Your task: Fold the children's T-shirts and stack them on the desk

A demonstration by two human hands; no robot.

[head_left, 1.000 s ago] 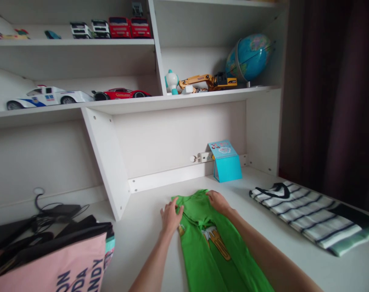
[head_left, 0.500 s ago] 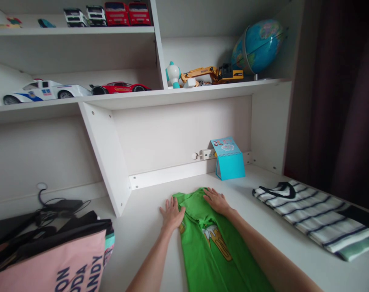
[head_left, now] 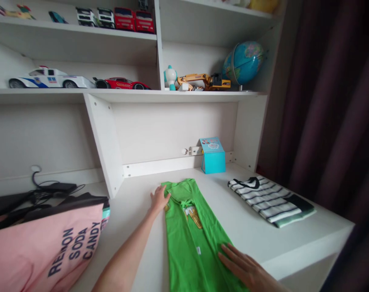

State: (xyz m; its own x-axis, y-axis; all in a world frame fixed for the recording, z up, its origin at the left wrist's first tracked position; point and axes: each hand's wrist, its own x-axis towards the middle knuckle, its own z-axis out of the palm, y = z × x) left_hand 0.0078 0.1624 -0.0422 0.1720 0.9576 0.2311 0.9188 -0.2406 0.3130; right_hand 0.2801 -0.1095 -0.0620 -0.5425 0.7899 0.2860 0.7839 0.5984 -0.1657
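Note:
A green T-shirt (head_left: 184, 239) lies on the white desk, its sides folded inward into a long strip. Part of a yellow and white print and a small white label show in the gap between the folds. My left hand (head_left: 160, 199) rests at the shirt's far left corner, fingers apart on its edge. Lower down, my right hand (head_left: 243, 265) lies flat with fingers stretched out on the shirt's right edge. Neither hand grips the cloth.
A folded striped shirt (head_left: 269, 200) lies at the right on the desk (head_left: 294, 243). Pink clothing with lettering (head_left: 47, 243) is piled at the left, beside black cables (head_left: 55, 187). A blue desk calendar (head_left: 214, 161) stands at the back, below shelves with toy vehicles (head_left: 123, 83) and a globe (head_left: 248, 63).
My right hand has moved from the shirt's far end down along its right edge toward me. My left hand stays at the far left corner. The view has shifted, showing more of the desk's right side.

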